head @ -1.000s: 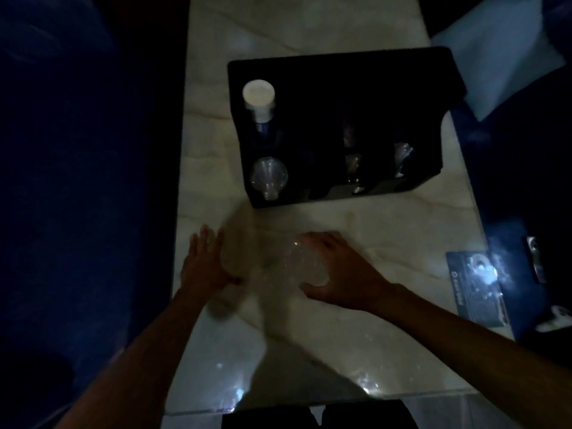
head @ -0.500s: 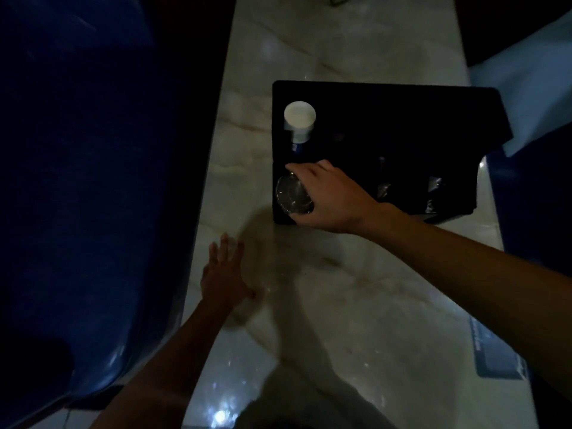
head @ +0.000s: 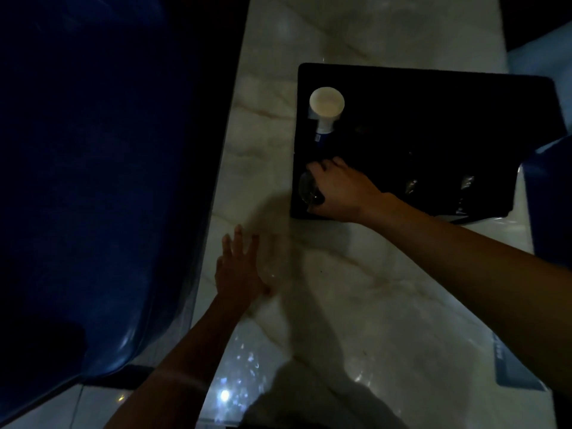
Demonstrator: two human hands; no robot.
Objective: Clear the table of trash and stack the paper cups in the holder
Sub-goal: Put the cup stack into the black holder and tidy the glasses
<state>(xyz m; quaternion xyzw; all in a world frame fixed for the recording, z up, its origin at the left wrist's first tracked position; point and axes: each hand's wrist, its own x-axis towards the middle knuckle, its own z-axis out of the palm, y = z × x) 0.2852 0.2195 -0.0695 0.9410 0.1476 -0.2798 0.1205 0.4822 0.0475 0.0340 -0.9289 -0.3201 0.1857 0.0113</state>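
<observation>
The scene is dim. A black cup holder [head: 448, 97] stands on the marble table [head: 356, 305]. In its far-left slot stands a stack of white paper cups [head: 326, 103]. My right hand [head: 343, 190] reaches over the near-left slot, fingers closed around a clear plastic cup [head: 307, 187] that sits in or just above that slot. My left hand [head: 240, 270] lies flat on the table near its left edge, fingers spread, holding nothing.
A blue chair [head: 102, 181] stands close along the table's left side. A dark card or booklet [head: 513, 370] lies at the table's near right edge. Shiny items [head: 411, 185] sit in the holder's right slots. Another blue object [head: 548, 199] is at the right.
My right hand lifted the clear cup off the table and carried it to the holder's near-left slot, then pushed lower. My left hand stayed flat on the table. The view moved closer.
</observation>
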